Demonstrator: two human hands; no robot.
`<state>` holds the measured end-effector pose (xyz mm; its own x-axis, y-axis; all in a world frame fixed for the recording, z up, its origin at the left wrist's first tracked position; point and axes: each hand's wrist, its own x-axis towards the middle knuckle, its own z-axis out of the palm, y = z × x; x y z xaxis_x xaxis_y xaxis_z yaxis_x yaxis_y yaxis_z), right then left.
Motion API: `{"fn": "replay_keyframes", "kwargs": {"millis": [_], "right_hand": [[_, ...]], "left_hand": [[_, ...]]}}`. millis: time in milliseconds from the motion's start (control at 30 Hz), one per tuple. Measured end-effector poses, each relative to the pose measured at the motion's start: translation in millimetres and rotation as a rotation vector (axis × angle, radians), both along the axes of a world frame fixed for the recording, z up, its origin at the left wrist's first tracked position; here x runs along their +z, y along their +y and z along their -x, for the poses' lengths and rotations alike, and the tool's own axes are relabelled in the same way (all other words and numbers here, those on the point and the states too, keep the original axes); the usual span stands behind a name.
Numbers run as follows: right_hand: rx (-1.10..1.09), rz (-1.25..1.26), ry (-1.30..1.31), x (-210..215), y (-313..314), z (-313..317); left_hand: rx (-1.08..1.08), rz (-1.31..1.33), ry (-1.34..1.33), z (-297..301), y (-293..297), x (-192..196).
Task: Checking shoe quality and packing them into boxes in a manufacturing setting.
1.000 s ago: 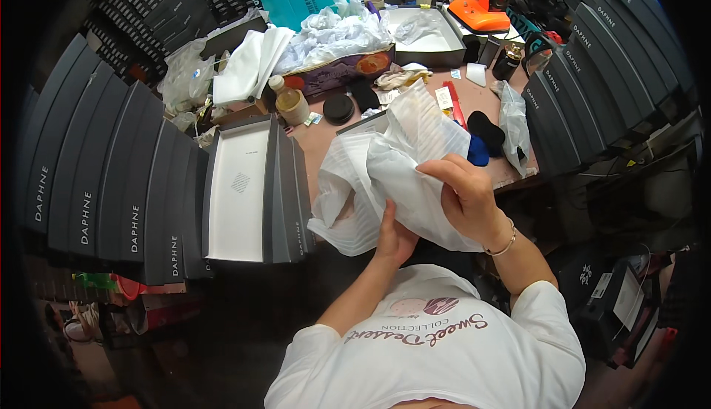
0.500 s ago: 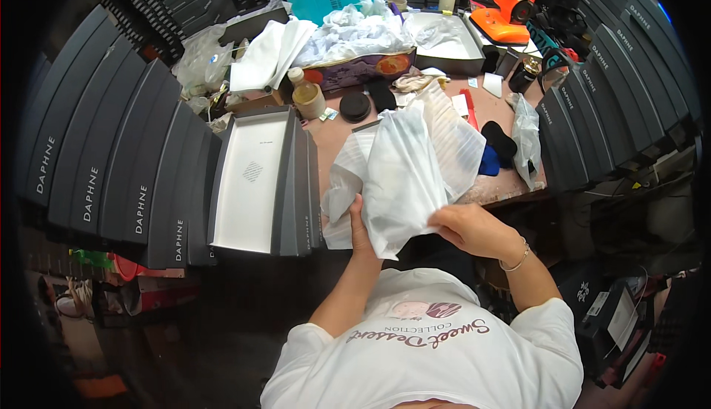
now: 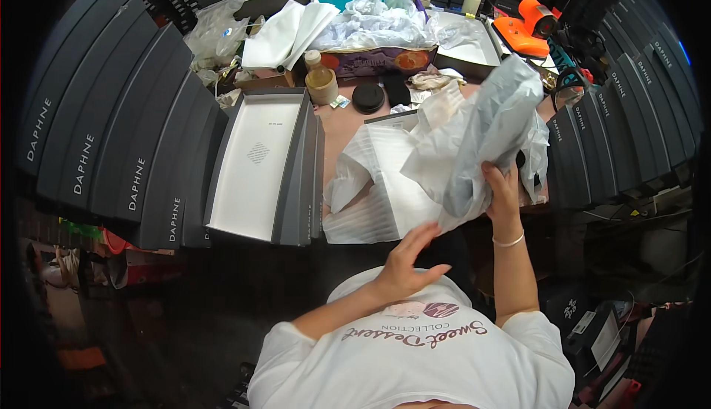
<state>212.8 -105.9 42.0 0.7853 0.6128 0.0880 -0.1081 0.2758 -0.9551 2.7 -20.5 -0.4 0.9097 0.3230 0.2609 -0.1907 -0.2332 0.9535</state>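
Note:
My right hand (image 3: 504, 193) is wrapped round the lower part of a bundle in crinkled whitish wrapping (image 3: 485, 131), raised and tilted to the right above the table. What lies inside the bundle is hidden. My left hand (image 3: 406, 267) has its thumb spread and its fingers stretched out, with nothing in it. Its fingertips are at the lower edge of white packing sheets (image 3: 400, 183), which spread over the table's front. Whether they touch is hard to tell. To the left rests a dark grey shoe box with a white inside (image 3: 255, 165), lidless, on other boxes.
Rows of dark grey boxes stand at the left (image 3: 111, 128) and right (image 3: 615, 139). Behind are a patterned box of crumpled paper (image 3: 370, 28), a bottle in a holder (image 3: 321, 79), a round black lid (image 3: 368, 98) and an orange device (image 3: 526, 28).
The bundle has moved right and up and is now in my right hand. My left hand has let go of the wrapping and opened. The view has shifted slightly.

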Motion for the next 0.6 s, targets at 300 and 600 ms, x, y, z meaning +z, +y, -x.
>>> {"fn": "replay_keyframes", "kwargs": {"millis": [300, 600], "right_hand": [[0.544, 0.903, -0.821, -161, 75, 4], [0.468, 0.930, -0.853, -151, 70, 17]], "left_hand": [[0.405, 1.488, 0.198, 36, 30, -138], [0.063, 0.036, 0.090, -11, 77, -85]]}}
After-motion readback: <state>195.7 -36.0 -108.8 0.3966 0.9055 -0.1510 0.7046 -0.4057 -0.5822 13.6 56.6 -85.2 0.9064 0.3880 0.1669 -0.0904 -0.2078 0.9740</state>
